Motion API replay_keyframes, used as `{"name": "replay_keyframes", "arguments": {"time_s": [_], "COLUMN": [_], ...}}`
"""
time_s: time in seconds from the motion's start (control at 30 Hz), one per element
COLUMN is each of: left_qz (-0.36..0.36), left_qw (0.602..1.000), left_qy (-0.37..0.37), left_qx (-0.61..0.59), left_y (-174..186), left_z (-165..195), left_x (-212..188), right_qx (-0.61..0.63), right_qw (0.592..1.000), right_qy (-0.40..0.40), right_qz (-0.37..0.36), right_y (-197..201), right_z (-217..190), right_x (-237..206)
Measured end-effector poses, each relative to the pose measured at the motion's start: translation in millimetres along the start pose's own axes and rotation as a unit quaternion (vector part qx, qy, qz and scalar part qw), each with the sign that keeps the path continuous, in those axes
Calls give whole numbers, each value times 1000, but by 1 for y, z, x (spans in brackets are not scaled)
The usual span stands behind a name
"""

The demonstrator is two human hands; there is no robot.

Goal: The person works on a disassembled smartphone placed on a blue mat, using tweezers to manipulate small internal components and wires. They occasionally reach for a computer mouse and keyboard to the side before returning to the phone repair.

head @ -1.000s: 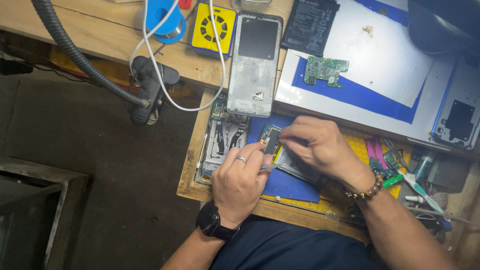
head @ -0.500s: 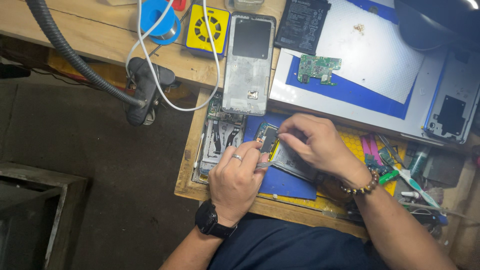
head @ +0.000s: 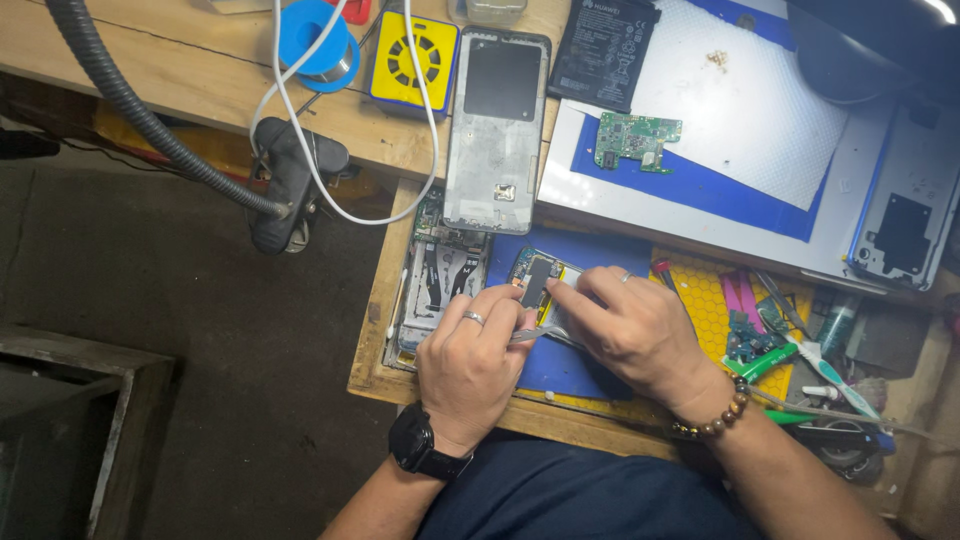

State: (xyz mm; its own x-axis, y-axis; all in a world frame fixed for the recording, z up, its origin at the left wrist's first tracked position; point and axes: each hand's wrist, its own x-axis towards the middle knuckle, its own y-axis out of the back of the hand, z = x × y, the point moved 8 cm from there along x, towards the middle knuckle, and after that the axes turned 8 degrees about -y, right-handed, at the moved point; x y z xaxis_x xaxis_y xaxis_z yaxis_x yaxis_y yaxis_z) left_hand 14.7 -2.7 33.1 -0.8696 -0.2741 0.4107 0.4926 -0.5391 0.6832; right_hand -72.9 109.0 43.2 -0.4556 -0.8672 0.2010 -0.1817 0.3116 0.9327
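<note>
- Left hand [head: 470,365] curls around thin metal tweezers [head: 535,333], and we press our right hand [head: 635,330], fingers bent, onto the small opened phone [head: 540,290].
- We've got that phone lying on the blue mat [head: 570,365], near the wooden bench [head: 120,60] edge.
- Left of us, bare dark floor [head: 150,290]; right, tools [head: 790,350] crowd in.

Left hand [head: 470,365] curled, fingers bent inward — right hand [head: 630,330] close beside, fingertips pinched, wrists angled together.
</note>
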Motion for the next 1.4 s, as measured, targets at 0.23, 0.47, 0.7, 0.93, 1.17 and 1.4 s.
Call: {"name": "replay_keyframes", "arguments": {"time_s": [0.23, 0.47, 0.7, 0.93, 1.17, 1.4], "left_qz": [-1, 3, 8, 1, 0, -5], "left_qw": [1000, 1000, 1000, 1000, 1000, 999], "left_qy": [-3, 2, 3, 0, 8, 18], "left_qx": [-5, -5, -15, -19, -23, -27], "left_y": [0, 0, 1, 0, 1, -1], "left_z": [0, -1, -2, -2, -2, -3], "left_x": [0, 0, 0, 0, 0, 0], "right_qx": [-7, 12, 59, 22, -20, -16], "right_qw": [1000, 1000, 994, 998, 999, 999], "right_qy": [9, -3, -57, -17, 9, 11], "right_qz": [-7, -1, 66, 58, 45, 37], "right_y": [0, 0, 6, 9, 8, 6], "right_z": [-2, 1, 13, 5, 0, 0], "right_x": [2, 2, 4, 3, 1, 0]}}
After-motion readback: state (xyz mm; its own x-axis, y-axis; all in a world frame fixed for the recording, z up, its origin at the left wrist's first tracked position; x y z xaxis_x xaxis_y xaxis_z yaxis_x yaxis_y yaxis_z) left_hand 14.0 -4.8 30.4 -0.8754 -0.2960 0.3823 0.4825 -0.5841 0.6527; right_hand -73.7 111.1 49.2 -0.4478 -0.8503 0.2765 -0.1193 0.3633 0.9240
